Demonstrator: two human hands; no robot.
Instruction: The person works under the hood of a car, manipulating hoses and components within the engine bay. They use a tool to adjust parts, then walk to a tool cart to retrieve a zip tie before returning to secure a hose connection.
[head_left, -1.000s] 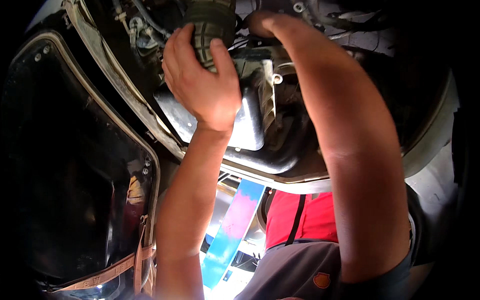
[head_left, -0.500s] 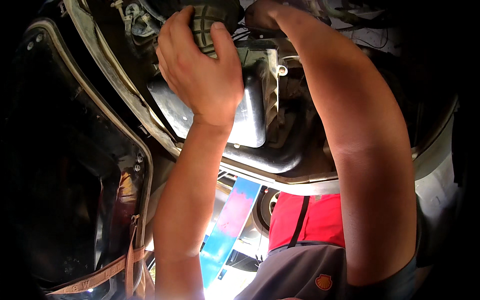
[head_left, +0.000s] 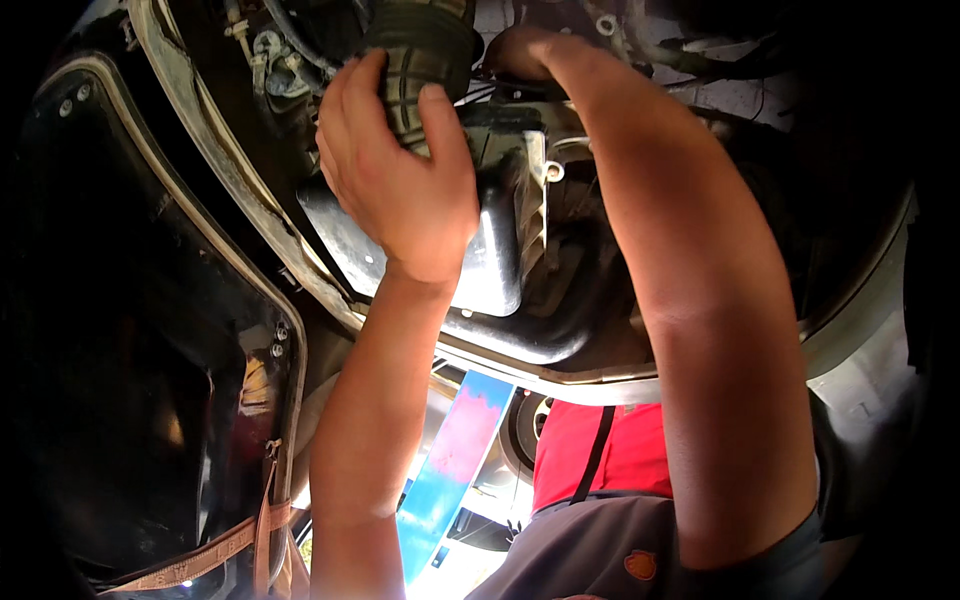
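My left hand (head_left: 400, 170) reaches up into an engine bay, its fingers and thumb round the lower part of a black ribbed rubber hose (head_left: 425, 45). Its heel is against a shiny black plastic box (head_left: 490, 270), which the hose meets. Deeper in, beyond the hose, my right hand (head_left: 515, 52) sits in shadow beside thin dark cables (head_left: 478, 93). The fingers of that hand are hidden, so what they touch does not show.
A pale metal rim (head_left: 560, 388) curves below the box. To the left stands a dark panel (head_left: 120, 300) with a tan strap (head_left: 200, 560) across it. Under the rim are a blue and pink post (head_left: 465, 440) and red cloth (head_left: 600, 450).
The engine bay sits slightly lower in the view, and more of the ribbed hose shows. My left hand keeps its place on the hose; my right forearm has shifted a little left.
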